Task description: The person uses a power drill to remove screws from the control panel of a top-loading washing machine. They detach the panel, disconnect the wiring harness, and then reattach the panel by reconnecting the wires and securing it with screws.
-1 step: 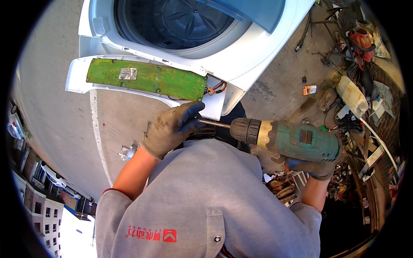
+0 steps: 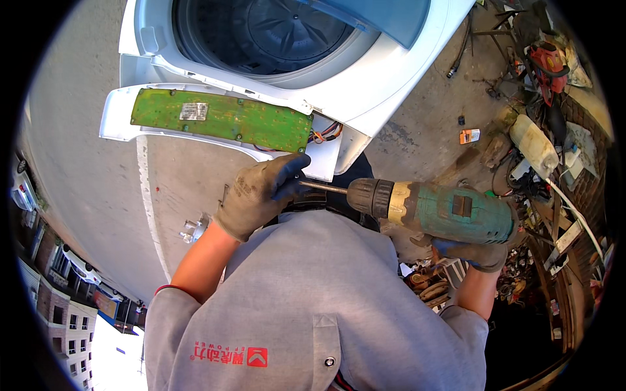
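Teal drill point(image 2: 450, 212) in right hand point(image 2: 475, 255), left hand point(image 2: 256, 194) at bit point(image 2: 326, 188)

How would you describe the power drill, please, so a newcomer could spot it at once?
Start at the white washing machine at the top. Below its right side, the gloved right hand holds the power drill. Its teal body and black chuck set it apart from the scrap nearby.
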The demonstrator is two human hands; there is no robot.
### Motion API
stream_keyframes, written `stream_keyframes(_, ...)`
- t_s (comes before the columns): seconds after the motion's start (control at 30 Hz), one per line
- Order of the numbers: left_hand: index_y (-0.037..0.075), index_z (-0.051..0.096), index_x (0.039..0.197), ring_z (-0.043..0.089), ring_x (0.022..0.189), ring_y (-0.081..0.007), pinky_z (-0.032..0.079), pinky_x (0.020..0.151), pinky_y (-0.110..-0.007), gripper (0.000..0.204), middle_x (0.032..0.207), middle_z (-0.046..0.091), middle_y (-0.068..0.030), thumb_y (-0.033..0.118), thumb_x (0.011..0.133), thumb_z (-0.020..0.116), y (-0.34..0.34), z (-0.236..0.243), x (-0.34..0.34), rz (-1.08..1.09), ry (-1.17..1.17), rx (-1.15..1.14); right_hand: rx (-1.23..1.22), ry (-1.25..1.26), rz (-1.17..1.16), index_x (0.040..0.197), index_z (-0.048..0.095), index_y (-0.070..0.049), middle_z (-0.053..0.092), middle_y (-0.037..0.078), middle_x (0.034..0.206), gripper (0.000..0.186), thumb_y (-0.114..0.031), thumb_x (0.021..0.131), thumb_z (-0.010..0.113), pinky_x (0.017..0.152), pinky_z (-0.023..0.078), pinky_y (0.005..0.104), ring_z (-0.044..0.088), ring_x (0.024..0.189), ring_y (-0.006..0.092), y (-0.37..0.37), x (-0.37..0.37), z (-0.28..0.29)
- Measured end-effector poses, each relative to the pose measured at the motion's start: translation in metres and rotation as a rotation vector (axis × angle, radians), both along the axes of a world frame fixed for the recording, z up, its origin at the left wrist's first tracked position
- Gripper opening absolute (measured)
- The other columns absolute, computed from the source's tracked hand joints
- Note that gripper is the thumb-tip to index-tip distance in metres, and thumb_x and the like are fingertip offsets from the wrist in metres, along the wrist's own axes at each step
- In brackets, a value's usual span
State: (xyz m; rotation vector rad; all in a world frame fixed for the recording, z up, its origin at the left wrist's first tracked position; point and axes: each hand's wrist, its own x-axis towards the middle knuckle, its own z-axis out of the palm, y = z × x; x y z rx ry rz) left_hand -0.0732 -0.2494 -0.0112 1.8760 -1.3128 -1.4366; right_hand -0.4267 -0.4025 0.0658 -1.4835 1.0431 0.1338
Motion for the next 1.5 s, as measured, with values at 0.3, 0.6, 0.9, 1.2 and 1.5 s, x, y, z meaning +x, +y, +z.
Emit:
stream_keyframes(0.3, 0.006, 0.067, 0.113, 0.070, 0.086, -0.0292, 0.056, 0.076, -0.036, 0.038, 0.102, 0.072, -0.0121, 0.005, 0.077, 0.077, -0.007, 0.005, -0.009, -0.092, -0.094, -0.178, -0.039, -0.185, 0.083, 0.138, 0.038, -0.001, 0.062, 0.010, 0.130, 0.095, -0.012, 0.061, 0.092, 0.108, 0.042, 0.0373, 0.061, 0.118, 0.0225, -0.011, -0.006, -0.010)
stream_keyframes(0.6, 0.005, 0.064, 0.114, 0.069, 0.084, -0.0290, 0.054, 0.076, -0.038, 0.041, 0.098, 0.071, -0.0124, 0.008, 0.076, 0.078, -0.003, 0.001, -0.010, -0.175, -0.174, -0.229, 0.327, -0.043, -0.244, 0.133, 0.044, 0.004, 0.067, 0.010, 0.122, 0.085, -0.003, 0.062, 0.090, 0.091, 0.053, 0.0313, 0.068, 0.105, 0.0195, -0.011, -0.004, -0.009)
stream_keyframes(0.9, 0.009, 0.064, 0.119, 0.067, 0.084, -0.0271, 0.051, 0.074, -0.038, 0.046, 0.099, 0.071, -0.0093, 0.012, 0.075, 0.079, -0.008, -0.038, -0.009, -0.160, -0.363, -0.388, -0.110, -0.034, 0.144, 0.116, 0.063, -0.001, 0.070, 0.009, 0.111, 0.052, -0.005, 0.069, 0.085, 0.084, 0.055, 0.0295, 0.069, 0.097, 0.0159, -0.038, 0.083, 0.017)
stream_keyframes(1.2, 0.014, 0.057, 0.135, 0.059, 0.113, -0.0267, 0.041, 0.099, -0.043, 0.064, 0.107, 0.071, -0.0041, 0.023, 0.076, 0.080, -0.004, -0.034, 0.001, -0.248, -0.408, -0.302, -0.099, -0.023, 0.304, 0.110, 0.067, -0.007, 0.071, 0.005, 0.102, 0.048, -0.013, 0.066, 0.087, 0.085, 0.051, 0.0321, 0.067, 0.091, 0.0205, -0.068, 0.124, 0.017)
stream_keyframes(1.5, 0.014, 0.058, 0.132, 0.054, 0.122, -0.0290, 0.034, 0.108, -0.050, 0.062, 0.117, 0.069, -0.0059, 0.024, 0.075, 0.081, 0.000, -0.044, 0.002, -0.217, -0.369, -0.380, 0.021, 0.151, 0.305, 0.120, 0.062, -0.005, 0.071, 0.009, 0.101, 0.054, -0.020, 0.072, 0.083, 0.083, 0.054, 0.0347, 0.067, 0.087, 0.0204, -0.076, 0.150, 0.020)
